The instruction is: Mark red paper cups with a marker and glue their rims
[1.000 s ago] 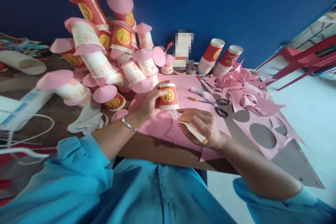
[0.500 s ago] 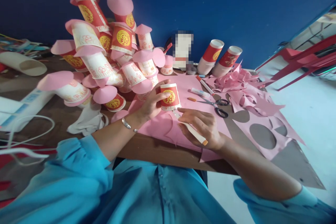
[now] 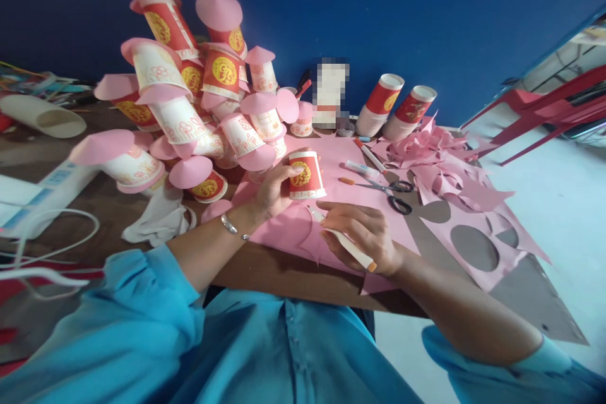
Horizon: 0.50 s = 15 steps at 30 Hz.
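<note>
A red and white paper cup (image 3: 307, 180) with a gold emblem is held upside down in my left hand (image 3: 275, 189), thumb across its front. Small marks run along the white band at its lower rim. My right hand (image 3: 362, 233) grips a white marker (image 3: 350, 249) with an orange end, its tip just below and apart from the cup. Pink paper (image 3: 284, 233) lies under both hands. Black-handled scissors (image 3: 391, 188) rest open to the right, beside an orange marker cap (image 3: 347, 180) and a glue stick (image 3: 362, 168).
Decorated cups with pink cone tops (image 3: 177, 117) are piled at the left. Two stacks of paper cups (image 3: 384, 101) stand at the back near the blue wall. Pink paper scraps (image 3: 440, 151) heap up at the right, and a white cloth (image 3: 158, 218) lies left of my forearm.
The cup has turned a little in my left hand, its emblem shifting left. My right hand and the marker have moved slightly down, away from the rim.
</note>
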{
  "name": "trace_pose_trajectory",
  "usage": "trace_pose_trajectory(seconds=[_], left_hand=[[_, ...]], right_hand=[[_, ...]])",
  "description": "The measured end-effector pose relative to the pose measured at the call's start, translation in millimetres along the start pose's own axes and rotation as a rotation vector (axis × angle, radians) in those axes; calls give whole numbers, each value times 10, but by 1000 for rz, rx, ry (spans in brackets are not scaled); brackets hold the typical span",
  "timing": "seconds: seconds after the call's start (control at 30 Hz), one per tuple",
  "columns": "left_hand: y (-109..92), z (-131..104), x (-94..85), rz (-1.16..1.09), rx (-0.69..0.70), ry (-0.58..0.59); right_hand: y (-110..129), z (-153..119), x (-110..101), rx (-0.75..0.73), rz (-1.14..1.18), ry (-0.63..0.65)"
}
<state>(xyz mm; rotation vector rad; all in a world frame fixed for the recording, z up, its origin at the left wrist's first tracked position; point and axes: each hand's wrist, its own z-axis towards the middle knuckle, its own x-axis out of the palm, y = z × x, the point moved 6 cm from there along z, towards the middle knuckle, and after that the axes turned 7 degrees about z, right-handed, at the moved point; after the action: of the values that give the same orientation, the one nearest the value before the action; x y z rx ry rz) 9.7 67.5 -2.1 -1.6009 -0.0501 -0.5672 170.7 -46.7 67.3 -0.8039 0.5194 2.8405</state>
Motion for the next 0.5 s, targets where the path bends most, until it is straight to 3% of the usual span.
trace_pose_trajectory(seconds=[0.5], left_hand=[[-3,2,50,-93,7,40]], right_hand=[[-21,-26,42,-8,-16,18]])
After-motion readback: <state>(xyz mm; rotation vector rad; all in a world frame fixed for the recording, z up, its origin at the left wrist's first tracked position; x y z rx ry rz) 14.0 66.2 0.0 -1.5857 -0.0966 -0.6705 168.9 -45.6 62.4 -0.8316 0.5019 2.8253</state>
